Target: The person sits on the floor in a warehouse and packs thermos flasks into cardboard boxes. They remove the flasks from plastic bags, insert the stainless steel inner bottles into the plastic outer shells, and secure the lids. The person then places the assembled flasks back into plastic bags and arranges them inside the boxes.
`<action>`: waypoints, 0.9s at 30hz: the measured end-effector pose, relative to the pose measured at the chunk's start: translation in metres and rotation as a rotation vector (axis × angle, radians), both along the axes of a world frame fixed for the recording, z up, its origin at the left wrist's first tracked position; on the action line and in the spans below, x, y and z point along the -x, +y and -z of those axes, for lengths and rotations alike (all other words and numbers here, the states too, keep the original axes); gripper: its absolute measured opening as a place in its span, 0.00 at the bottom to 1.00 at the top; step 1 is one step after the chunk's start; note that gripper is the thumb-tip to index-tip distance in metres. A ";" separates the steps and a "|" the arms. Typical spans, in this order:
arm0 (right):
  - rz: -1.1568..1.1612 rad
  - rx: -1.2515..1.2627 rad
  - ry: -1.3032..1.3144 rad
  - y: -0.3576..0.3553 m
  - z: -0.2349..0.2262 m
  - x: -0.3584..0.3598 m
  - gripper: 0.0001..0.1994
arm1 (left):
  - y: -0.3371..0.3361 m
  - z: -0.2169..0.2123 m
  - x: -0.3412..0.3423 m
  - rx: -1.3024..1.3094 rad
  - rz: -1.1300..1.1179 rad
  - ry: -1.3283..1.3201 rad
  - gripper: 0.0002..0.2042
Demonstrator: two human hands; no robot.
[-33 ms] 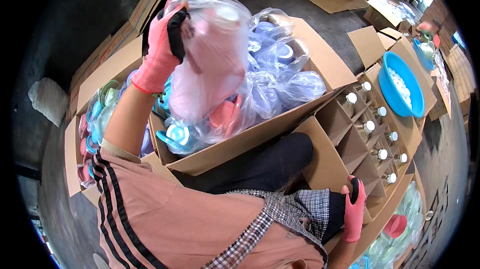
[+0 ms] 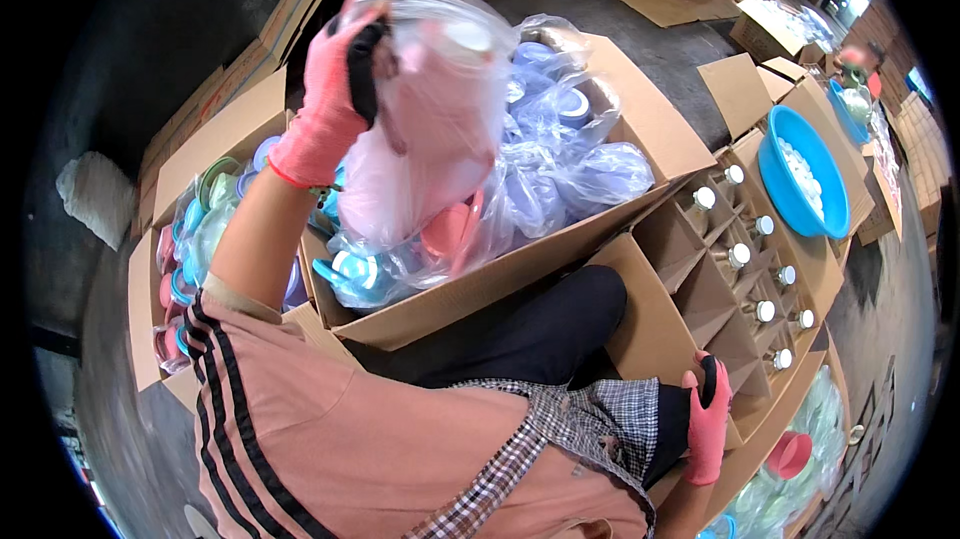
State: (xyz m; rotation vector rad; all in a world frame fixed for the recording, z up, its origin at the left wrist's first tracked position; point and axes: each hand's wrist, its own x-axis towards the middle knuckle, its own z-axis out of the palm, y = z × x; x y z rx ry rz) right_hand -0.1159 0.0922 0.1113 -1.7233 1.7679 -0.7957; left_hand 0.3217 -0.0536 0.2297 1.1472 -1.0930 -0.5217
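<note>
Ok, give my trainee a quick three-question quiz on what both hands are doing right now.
1. True or false: the left hand grips a clear plastic bag above the open cardboard box.
2. The right hand rests on: A) the blue basin B) the divided carton C) the floor.
3. What colour are both gloves?

Key: 1 true; 2 B; 3 pink.

Left hand lifts a plastic bag, seemingly of pink cups, above a carton.
</note>
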 end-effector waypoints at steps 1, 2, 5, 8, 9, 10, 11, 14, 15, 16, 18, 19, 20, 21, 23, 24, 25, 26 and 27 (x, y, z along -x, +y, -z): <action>-0.008 0.007 0.015 -0.002 -0.001 -0.002 0.17 | 0.000 -0.002 0.007 0.033 0.121 0.004 0.11; -0.026 0.009 0.030 -0.005 -0.001 -0.007 0.17 | -0.002 -0.004 0.017 -0.054 0.073 0.096 0.13; -0.110 0.054 0.029 -0.014 -0.004 -0.027 0.18 | -0.036 -0.003 0.002 0.051 0.096 0.198 0.07; -0.175 0.119 0.042 -0.016 -0.002 -0.037 0.18 | -0.059 -0.002 -0.043 0.116 -0.205 -0.316 0.13; -0.176 0.100 0.051 -0.015 -0.005 -0.040 0.18 | -0.062 0.002 -0.050 0.166 -0.122 0.023 0.13; -0.180 0.082 0.054 -0.015 -0.008 -0.041 0.19 | -0.062 0.005 -0.077 0.154 -0.023 0.116 0.09; -0.166 0.062 0.019 -0.015 -0.008 -0.039 0.19 | -0.060 0.014 -0.089 0.169 -0.064 0.283 0.09; -0.087 0.078 0.034 -0.010 0.008 -0.020 0.19 | -0.031 0.021 -0.090 0.190 -0.112 0.341 0.10; -0.071 0.082 0.062 -0.008 0.014 -0.011 0.19 | -0.022 0.029 -0.092 0.137 -0.152 0.345 0.09; -0.062 0.057 0.042 -0.007 0.015 -0.008 0.19 | -0.008 0.035 -0.103 0.080 -0.209 0.332 0.08; -0.061 0.009 0.009 -0.008 0.015 -0.005 0.19 | 0.016 0.075 -0.168 0.042 -0.260 0.263 0.09; -0.087 0.015 0.043 -0.012 0.011 -0.006 0.19 | 0.025 0.086 -0.182 0.022 -0.241 0.259 0.09; -0.094 0.043 0.045 -0.014 0.008 -0.008 0.18 | 0.035 0.090 -0.183 0.006 -0.224 0.257 0.09; -0.101 0.072 0.047 -0.015 0.006 -0.011 0.18 | 0.038 0.093 -0.184 -0.042 -0.316 0.046 0.08; -0.139 0.076 0.064 -0.022 0.002 -0.016 0.18 | 0.034 0.079 -0.150 0.006 -0.254 0.081 0.07; -0.163 0.118 0.074 -0.025 0.004 -0.018 0.19 | 0.028 0.075 -0.139 0.032 -0.220 0.102 0.07; -0.198 0.080 0.065 -0.028 0.000 -0.024 0.18 | 0.024 0.079 -0.156 0.038 -0.190 0.139 0.10; -0.220 0.040 0.067 -0.031 -0.003 -0.030 0.18 | 0.015 0.077 -0.148 -0.025 -0.171 0.207 0.12; -0.246 0.064 0.095 -0.033 -0.001 -0.034 0.18 | 0.006 0.080 -0.132 -0.017 -0.163 0.164 0.13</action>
